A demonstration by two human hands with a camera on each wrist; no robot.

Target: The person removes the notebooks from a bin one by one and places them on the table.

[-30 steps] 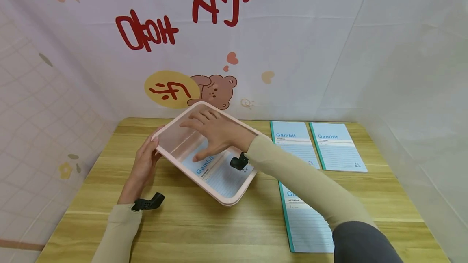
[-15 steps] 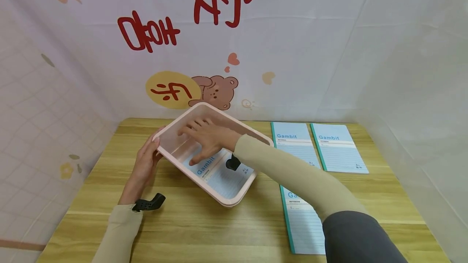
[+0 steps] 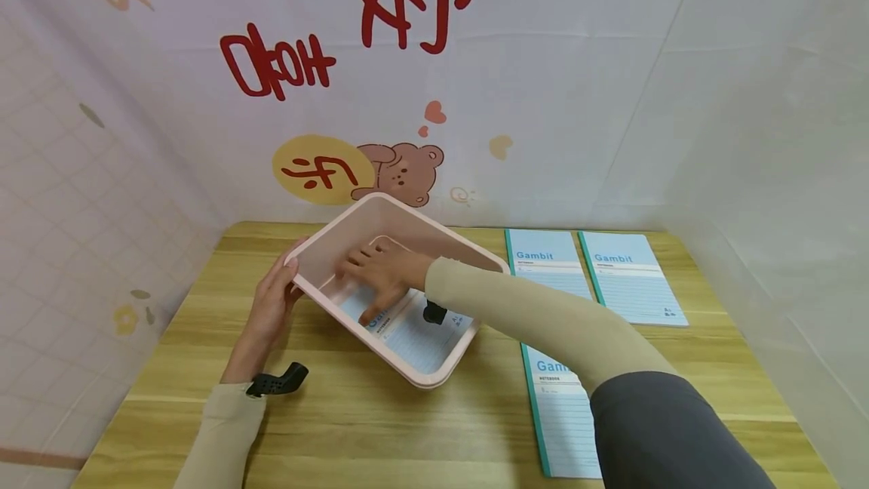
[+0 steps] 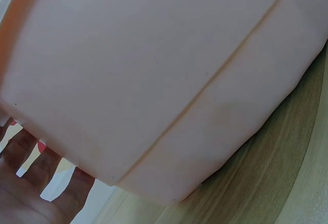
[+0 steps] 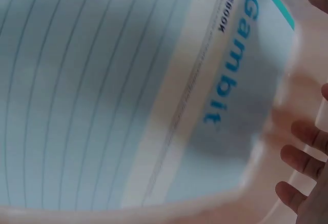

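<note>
A pale pink plastic storage bin stands at an angle near the table's middle, tilted. My left hand holds its left corner, thumb over the rim and fingers along the outer wall. Inside the bin lies a light blue Gambit notebook. Reaching into the bin is my right hand, its fingers spread over the notebook's upper end and holding nothing. In the right wrist view, the fingertips are beside the notebook's top edge, against the pink wall in view.
Two more notebooks lie side by side at the back right, a left one and a right one. A third notebook lies nearer, partly under my right sleeve. A printed white cloth hangs behind the wooden table.
My right hand has moved a little left and lower into the bin. The bin's inner far wall shows more now. My left hand keeps its hold on the corner.
</note>
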